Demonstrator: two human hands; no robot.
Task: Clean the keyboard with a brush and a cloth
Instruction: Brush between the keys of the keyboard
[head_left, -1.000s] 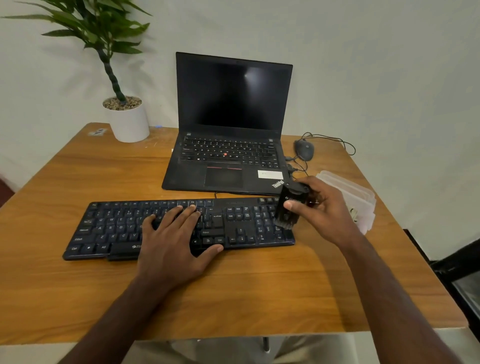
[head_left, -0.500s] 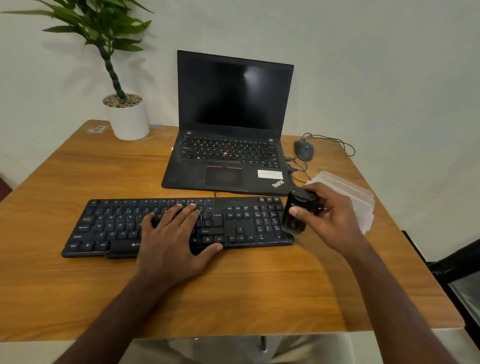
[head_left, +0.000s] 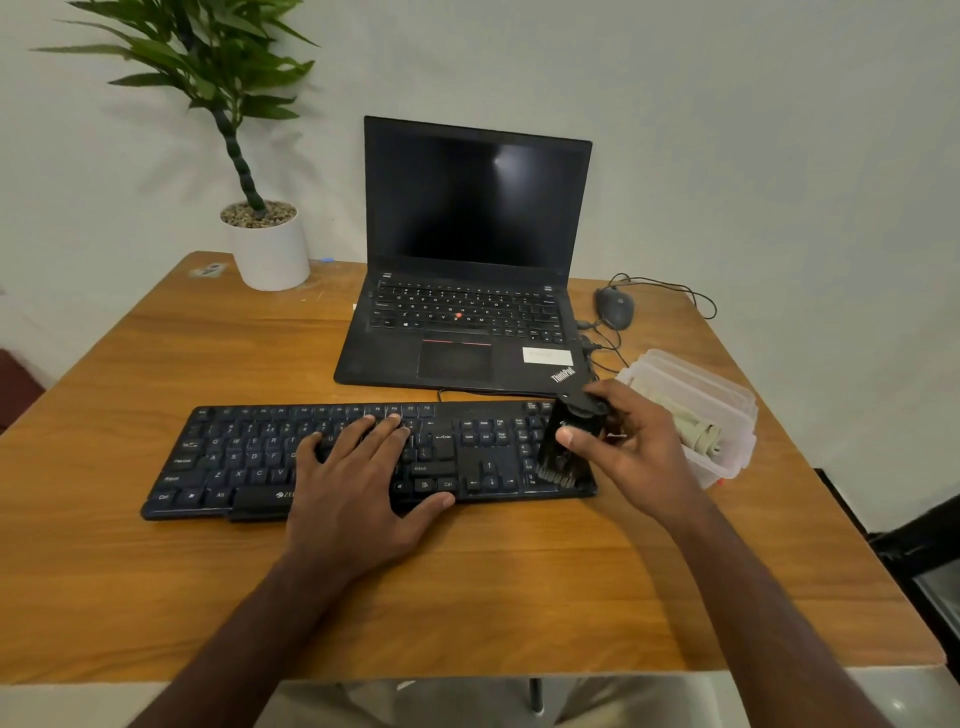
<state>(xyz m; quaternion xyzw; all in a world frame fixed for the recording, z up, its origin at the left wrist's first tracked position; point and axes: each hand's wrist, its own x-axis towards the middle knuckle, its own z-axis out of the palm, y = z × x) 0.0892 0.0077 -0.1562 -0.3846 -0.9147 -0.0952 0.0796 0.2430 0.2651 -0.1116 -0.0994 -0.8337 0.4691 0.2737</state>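
Note:
A black full-size keyboard (head_left: 228, 457) lies across the wooden table (head_left: 467, 587) in front of me. My left hand (head_left: 358, 488) rests flat on its middle keys, fingers straight. My right hand (head_left: 631, 447) grips a small black brush (head_left: 566, 447) upright, thumb on its front face. The brush's bristles touch the number pad at the keyboard's right end. A pale cloth (head_left: 696, 431) lies bunched inside a clear plastic box (head_left: 727, 405) just right of my right hand.
An open black laptop (head_left: 467, 291) stands behind the keyboard, screen dark. A wired mouse (head_left: 614, 306) and its cables lie to the laptop's right. A potted plant (head_left: 267, 244) in a white pot sits at the back left corner.
The right hand drew the brush off the keyboard's right edge, then brought it back left and down onto the number pad. The left hand stayed on the keys.

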